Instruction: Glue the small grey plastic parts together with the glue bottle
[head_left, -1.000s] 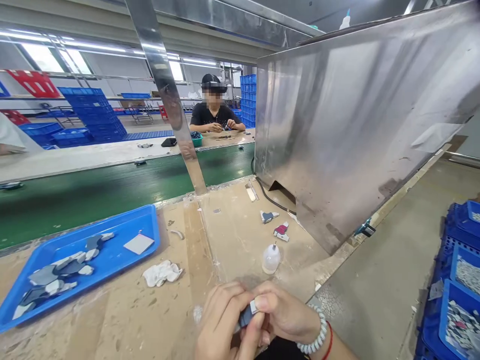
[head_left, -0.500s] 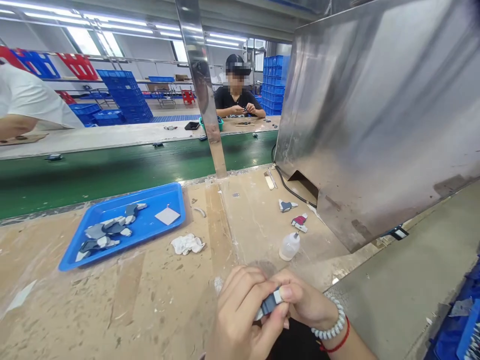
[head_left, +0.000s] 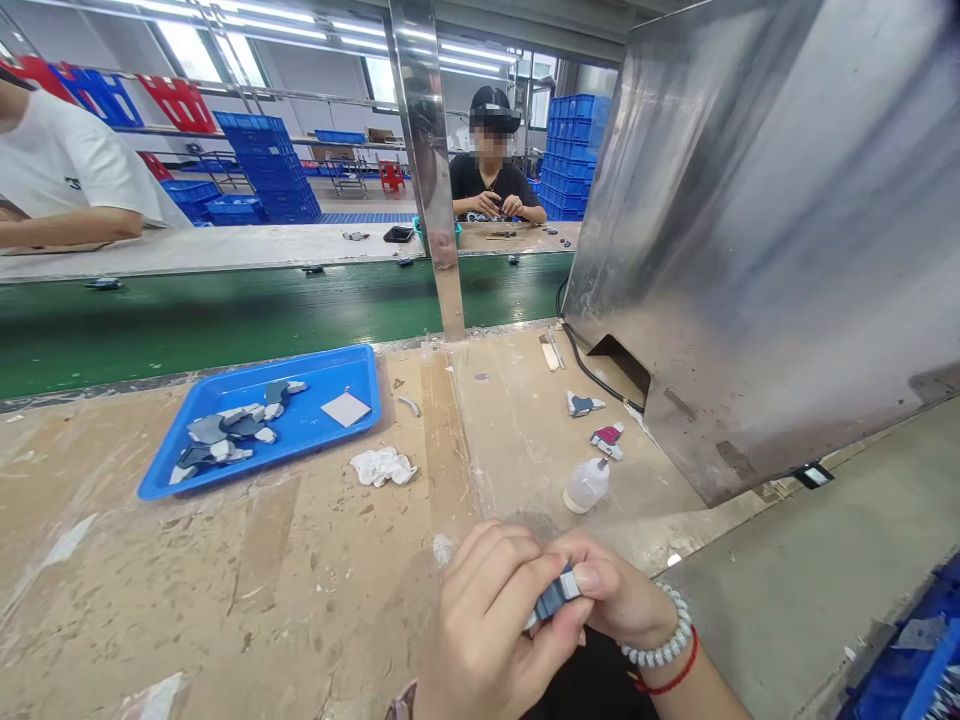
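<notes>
Grey-blue small part point(head_left: 553, 598) is pinched between left hand point(head_left: 487, 630) and right hand point(head_left: 611, 600), near glue bottle point(head_left: 586, 486).

My view swings left: the blue tray point(head_left: 300, 425) now lies nearer the middle, and a white sleeve point(head_left: 67, 160) shows at far left. My left hand point(head_left: 487, 635) and right hand point(head_left: 619, 600), pinching the grey piece point(head_left: 553, 598), sit further right.

Your left hand point(head_left: 487, 640) and right hand point(head_left: 615, 600) meet low in front of you, fingers curled, fingertips pinched tight against each other.
</notes>
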